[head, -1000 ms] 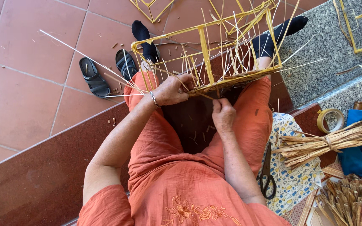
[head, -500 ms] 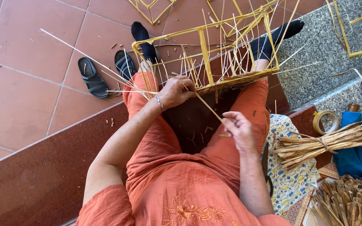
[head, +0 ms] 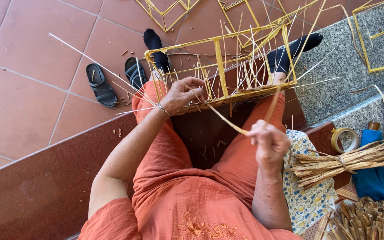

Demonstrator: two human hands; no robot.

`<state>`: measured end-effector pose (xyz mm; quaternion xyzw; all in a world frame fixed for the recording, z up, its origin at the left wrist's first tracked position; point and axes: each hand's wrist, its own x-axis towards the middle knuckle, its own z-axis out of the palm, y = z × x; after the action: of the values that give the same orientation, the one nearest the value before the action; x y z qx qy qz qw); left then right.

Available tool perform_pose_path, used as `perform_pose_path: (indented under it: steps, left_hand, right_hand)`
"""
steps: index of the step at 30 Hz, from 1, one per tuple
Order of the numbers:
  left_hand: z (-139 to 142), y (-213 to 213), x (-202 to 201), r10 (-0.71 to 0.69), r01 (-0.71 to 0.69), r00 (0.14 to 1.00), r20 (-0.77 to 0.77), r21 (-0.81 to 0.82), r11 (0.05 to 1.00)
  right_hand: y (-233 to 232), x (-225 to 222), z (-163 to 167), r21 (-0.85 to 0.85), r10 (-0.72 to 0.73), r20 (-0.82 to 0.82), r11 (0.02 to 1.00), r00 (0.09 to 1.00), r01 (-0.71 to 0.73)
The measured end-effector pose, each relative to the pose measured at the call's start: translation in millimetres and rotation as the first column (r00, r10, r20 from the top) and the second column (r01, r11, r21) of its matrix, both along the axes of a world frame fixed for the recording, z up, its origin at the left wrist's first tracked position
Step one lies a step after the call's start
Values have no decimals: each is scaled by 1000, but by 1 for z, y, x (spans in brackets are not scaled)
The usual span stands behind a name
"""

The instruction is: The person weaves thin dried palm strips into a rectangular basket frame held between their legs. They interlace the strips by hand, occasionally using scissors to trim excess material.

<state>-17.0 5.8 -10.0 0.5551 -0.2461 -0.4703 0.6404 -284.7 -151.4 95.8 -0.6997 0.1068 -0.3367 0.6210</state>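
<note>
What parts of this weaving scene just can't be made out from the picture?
- Head view: the right hand shows only its back, so its grip on the straw strip is hidden.
- The left hand fingers hide the basket frame rim beneath.
- The dried bundle is cut off by the bottom edge.
- The person's feet sit behind the frame.
</note>
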Motion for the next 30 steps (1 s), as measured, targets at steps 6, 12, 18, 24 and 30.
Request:
perform_pose_path:
  steps: [6, 12, 18, 24, 30]
  left_hand:
    - [13, -4, -7, 62, -65, 979, 196, 9, 998]
    - [8, -4, -9, 199, -222, 811, 550, -25, 975]
    - [-3, -10, -7, 123, -167, 624, 772, -21, 986]
    - [-14, -26, 6, 140, -138, 990, 1, 155, 978]
    - [-18, -37, 13, -111, 97, 991, 70, 178, 979]
  right_hand:
    - [17, 51, -9, -147, 268, -344, 931, 900, -333]
    - [24, 87, -23, 147, 282, -532, 959, 799, -240]
    - [24, 96, -48, 44, 136, -468, 991, 873, -130]
    - [17, 78, -62, -89, -224, -351, 974, 909, 206]
    - [27, 78, -91, -57, -222, -410, 974, 885, 218]
